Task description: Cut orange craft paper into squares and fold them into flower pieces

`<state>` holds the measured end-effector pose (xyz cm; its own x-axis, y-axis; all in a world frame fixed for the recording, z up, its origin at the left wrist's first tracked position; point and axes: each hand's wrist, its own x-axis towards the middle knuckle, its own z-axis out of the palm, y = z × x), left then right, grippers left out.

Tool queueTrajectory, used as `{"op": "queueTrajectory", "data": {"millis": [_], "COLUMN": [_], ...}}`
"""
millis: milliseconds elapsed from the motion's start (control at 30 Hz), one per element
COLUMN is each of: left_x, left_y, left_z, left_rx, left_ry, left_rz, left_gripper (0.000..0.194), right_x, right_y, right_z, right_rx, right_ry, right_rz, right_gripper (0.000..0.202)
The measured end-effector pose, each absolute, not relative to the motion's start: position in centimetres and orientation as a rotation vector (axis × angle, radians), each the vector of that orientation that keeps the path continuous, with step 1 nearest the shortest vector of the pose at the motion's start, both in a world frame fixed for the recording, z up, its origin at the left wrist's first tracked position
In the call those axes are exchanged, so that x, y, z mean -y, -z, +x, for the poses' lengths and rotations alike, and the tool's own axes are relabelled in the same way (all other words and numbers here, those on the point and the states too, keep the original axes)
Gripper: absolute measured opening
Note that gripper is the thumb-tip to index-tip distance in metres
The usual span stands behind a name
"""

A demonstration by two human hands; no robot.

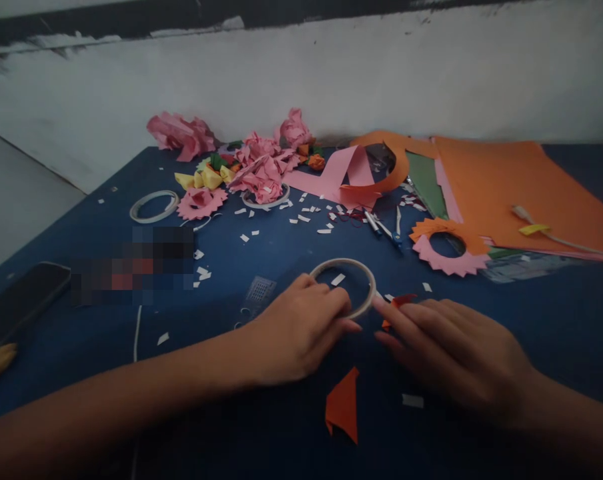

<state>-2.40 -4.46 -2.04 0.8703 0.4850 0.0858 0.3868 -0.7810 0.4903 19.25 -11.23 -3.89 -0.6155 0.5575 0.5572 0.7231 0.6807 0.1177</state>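
Observation:
My left hand (306,323) is closed round the near-left side of a thin roll of tape (370,280), which is tilted up off the blue table. Close to its right side is my right hand (454,350), index fingertip at the roll's edge and thumb apart below. A small folded piece of orange paper (405,300) shows behind that index finger and seems held among the fingers, partly hidden. Between the hands, nearer me, lies another folded orange paper piece (349,403). A clear plastic packet (260,292) rests just beyond my left wrist.
Crumpled pink paper (264,173), a second tape roll (155,207) and scissors (397,230) lie farther back. White scraps are scattered about. At right are a pleated ring (451,247) and orange sheets (506,187) with a cable. A phone (26,300) lies left; one patch is blurred.

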Motion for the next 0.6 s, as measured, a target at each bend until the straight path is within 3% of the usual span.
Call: {"op": "queueTrajectory", "data": {"millis": [200, 500, 600], "left_x": [5.7, 6.1, 6.1], "left_y": [1.8, 2.4, 2.5], "left_z": [-1.9, -1.9, -1.9], "left_rx": [-0.438, -0.494, -0.477], "left_ry": [-0.289, -0.356, -0.367], "left_rz": [2.428, 2.479, 2.5], "left_gripper": [0.02, 0.023, 0.024], "right_x": [12.6, 12.6, 12.2], "right_y": [3.9, 3.8, 4.0], "right_z": [19.6, 19.3, 19.2], "right_rx": [2.494, 2.41, 2.366], "right_ry": [0.182, 0.345, 0.39], "right_rz": [-0.86, -0.833, -0.869], "right_gripper": [0.04, 0.026, 0.035]}}
